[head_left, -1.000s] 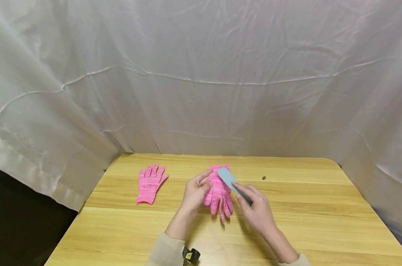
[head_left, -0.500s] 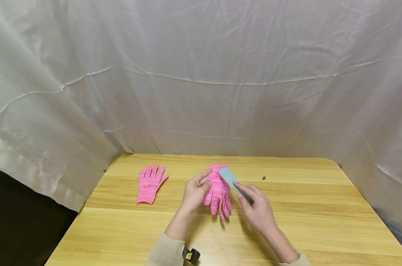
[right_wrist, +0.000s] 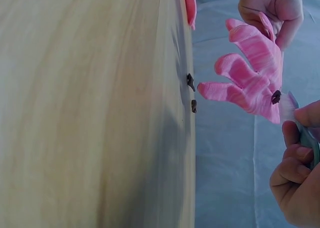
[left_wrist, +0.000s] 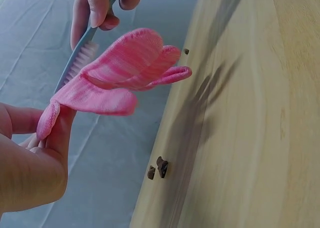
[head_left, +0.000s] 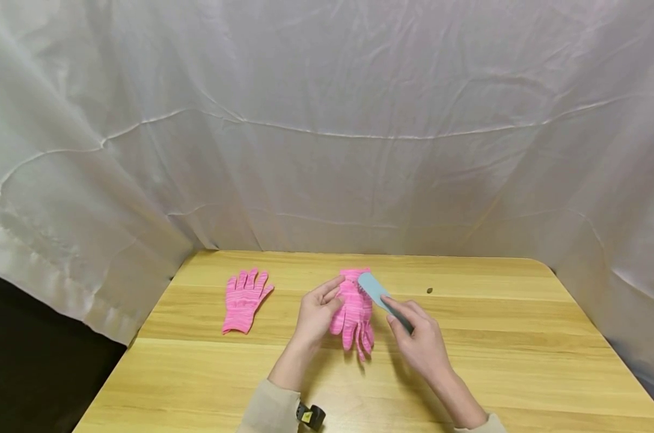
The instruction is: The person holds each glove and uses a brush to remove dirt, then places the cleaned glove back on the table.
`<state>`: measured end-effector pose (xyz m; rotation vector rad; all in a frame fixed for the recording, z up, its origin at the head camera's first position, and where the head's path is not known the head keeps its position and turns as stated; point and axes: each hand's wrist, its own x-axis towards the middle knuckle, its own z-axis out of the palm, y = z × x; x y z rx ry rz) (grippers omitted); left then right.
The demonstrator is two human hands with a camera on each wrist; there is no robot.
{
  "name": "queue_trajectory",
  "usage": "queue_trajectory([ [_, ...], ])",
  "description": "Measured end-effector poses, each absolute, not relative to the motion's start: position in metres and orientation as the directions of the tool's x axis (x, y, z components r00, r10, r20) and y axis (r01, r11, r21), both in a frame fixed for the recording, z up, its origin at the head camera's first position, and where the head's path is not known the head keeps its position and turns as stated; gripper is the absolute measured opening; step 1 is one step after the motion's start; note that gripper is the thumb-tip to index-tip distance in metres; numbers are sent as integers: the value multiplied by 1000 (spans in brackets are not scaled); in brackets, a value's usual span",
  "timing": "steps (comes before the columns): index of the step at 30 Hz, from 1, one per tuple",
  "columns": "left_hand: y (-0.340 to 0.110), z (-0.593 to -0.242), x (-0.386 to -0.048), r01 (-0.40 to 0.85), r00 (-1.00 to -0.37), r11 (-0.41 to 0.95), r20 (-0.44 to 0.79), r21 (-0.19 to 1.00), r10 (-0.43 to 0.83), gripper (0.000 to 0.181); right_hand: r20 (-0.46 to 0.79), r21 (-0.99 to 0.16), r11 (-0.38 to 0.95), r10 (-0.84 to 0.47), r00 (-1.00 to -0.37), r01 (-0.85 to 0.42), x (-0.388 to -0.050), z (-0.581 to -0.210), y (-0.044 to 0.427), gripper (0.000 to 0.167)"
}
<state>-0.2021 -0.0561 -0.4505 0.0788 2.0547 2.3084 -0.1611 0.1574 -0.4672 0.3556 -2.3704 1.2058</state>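
My left hand (head_left: 317, 311) pinches a pink knitted glove (head_left: 353, 310) by its left side and holds it above the table, its fingers hanging toward me. In my right hand (head_left: 420, 337) is a light blue brush (head_left: 374, 287), gripped by the handle. White bristles (left_wrist: 84, 57) face the glove and touch it near the cuff end. A dark crumb (right_wrist: 276, 96) clings to the glove beside the bristles in the right wrist view. The left thumb and fingers (left_wrist: 60, 133) close on the glove's edge in the left wrist view.
A second pink glove (head_left: 243, 304) lies flat at the left of the wooden table (head_left: 500, 355). One small dark bit (head_left: 429, 290) lies on the right part of the tabletop. Two dark crumbs (right_wrist: 190, 81) show on the table in the right wrist view. A grey curtain (head_left: 327, 180) surrounds the table.
The brush has shifted slightly to the right over the held glove. The glove's right side has drawn in a little to the left. The left hand has barely moved.
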Motion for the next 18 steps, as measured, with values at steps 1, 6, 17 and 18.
queue_trajectory([
  [1, -56, -451, -202, -1, -997, -112, 7, 994, 74, 47, 504, -697, 581, -21, -864, -420, -161, -467, 157, 43],
  [6, -57, -451, -201, 1, -996, -108, 10, 994, 84, 47, 503, -713, 564, 0, -864, -415, -160, -467, 158, 43],
  [17, -55, -452, -203, 8, -997, -124, 18, 992, 72, 47, 549, -708, 526, -10, -836, -471, -161, -468, 156, 44],
  [18, -55, -452, -203, 11, -997, -122, 20, 992, 71, 47, 550, -706, 521, -23, -835, -480, -161, -469, 156, 45],
])
